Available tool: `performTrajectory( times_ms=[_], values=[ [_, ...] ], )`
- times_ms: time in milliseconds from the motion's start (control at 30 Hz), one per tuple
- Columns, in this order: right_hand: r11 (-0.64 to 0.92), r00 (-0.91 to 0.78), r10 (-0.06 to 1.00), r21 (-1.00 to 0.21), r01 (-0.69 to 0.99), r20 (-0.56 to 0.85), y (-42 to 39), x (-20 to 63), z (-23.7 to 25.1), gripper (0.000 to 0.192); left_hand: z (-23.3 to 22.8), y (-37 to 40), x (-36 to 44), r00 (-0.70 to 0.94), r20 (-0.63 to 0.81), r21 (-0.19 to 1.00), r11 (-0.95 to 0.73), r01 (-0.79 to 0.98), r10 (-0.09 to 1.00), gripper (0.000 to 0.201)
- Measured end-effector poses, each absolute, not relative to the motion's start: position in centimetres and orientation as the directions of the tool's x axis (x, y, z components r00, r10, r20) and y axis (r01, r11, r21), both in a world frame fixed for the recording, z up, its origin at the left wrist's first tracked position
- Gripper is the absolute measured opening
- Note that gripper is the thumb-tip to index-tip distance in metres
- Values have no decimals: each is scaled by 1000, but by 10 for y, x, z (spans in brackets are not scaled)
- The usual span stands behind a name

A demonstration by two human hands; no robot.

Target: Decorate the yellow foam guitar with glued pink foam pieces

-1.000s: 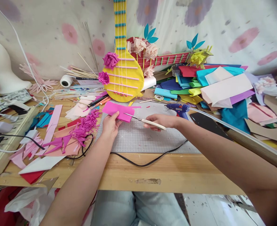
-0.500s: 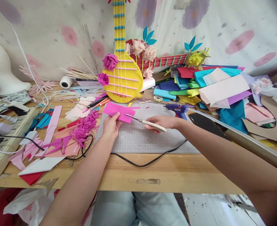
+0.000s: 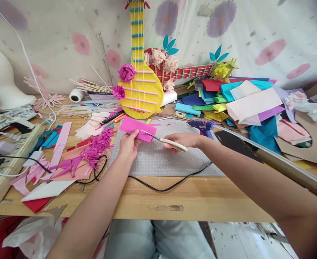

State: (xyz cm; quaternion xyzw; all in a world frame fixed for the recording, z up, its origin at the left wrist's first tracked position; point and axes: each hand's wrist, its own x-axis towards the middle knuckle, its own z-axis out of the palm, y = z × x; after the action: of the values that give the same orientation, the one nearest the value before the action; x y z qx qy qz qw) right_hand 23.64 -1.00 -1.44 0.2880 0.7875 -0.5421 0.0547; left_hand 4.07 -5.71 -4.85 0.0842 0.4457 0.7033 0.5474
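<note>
Left hand [image 3: 128, 145] pinches the near edge of a magenta foam sheet [image 3: 137, 128], holding it just above the far left corner of the grey cutting mat [image 3: 161, 160]. Right hand [image 3: 184, 140] is closed round the cream handles of scissors [image 3: 163, 139], blades biting into the sheet's right edge. Fringed magenta strips [image 3: 92, 151] lie finished at the desk's left; this sheet is barely cut

left hand [image 3: 128, 145] holds pink sheet [image 3: 136, 128] | right hand [image 3: 180, 139] grips scissors [image 3: 166, 140], blades at sheet
</note>
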Motion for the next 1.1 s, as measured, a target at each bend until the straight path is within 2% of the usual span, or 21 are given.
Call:
performTrajectory(
  times_ms=[267, 533, 1100],
  values=[
    [201, -785, 440, -804, 560, -436, -12, 238, -11, 56, -52, -59, 41, -370, -344, 725, -6, -688, 863, 12],
    [269, -812, 431, -802, 533, -395, -10, 242, -11, 53, -53, -58, 42, -294, -341, 712, 41, -701, 893, 9],
    [112, -754, 494, -828, 549, -433, -9, 243, -16, 53, -50, -59, 49, -247, -421, 666, 112, -738, 873, 12]
  ],
)
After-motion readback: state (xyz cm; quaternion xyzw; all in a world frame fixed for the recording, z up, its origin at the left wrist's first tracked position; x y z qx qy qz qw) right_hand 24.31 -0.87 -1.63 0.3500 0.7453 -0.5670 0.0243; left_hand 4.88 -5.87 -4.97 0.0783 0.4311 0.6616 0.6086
